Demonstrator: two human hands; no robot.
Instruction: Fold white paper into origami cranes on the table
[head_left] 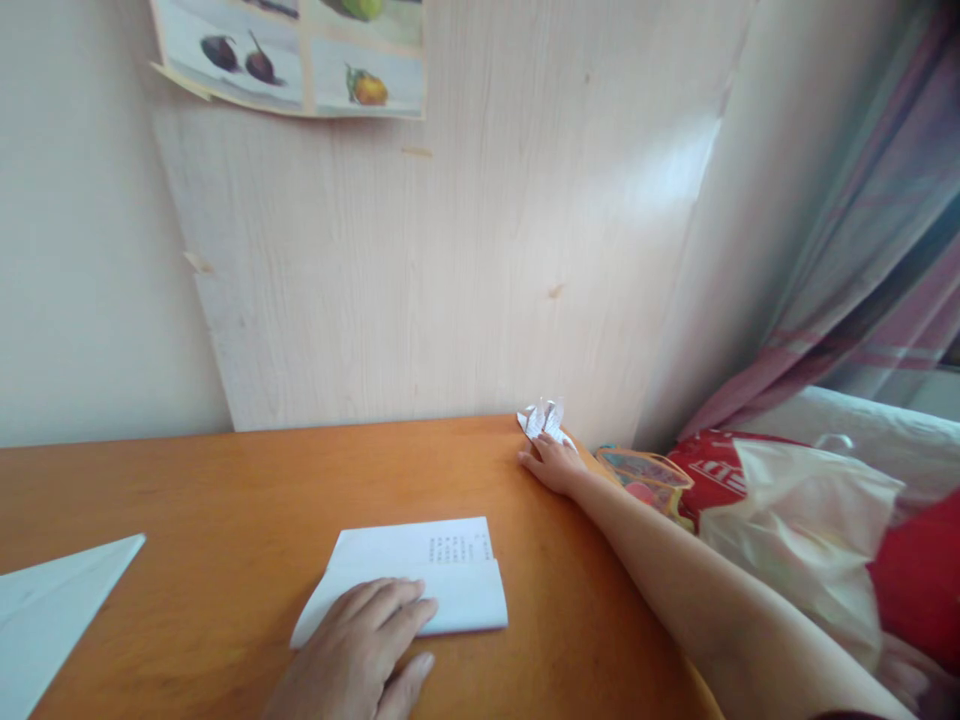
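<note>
My left hand (356, 645) lies over the lower left of a folded white sheet of paper (465, 595), its fingers stretched out and the thumb apart on the table. Small printed text shows near the sheet's upper right corner, and a crease crosses it. At the far right corner of the table, my right hand (556, 466) reaches out with its fingers spread. Its fingertips touch or overlap a small folded paper piece (537, 420) with pointed, patterned parts; the hand partly hides it.
The orange-brown wooden table (300, 480) meets a pale panel (420, 280) behind. A large white paper (56, 610) with a pointed corner lies at left. Beyond the right edge are a translucent plastic bag (795, 530), red cloth (919, 580) and a pink curtain (810, 310). Fruit pictures (307, 60) hang above.
</note>
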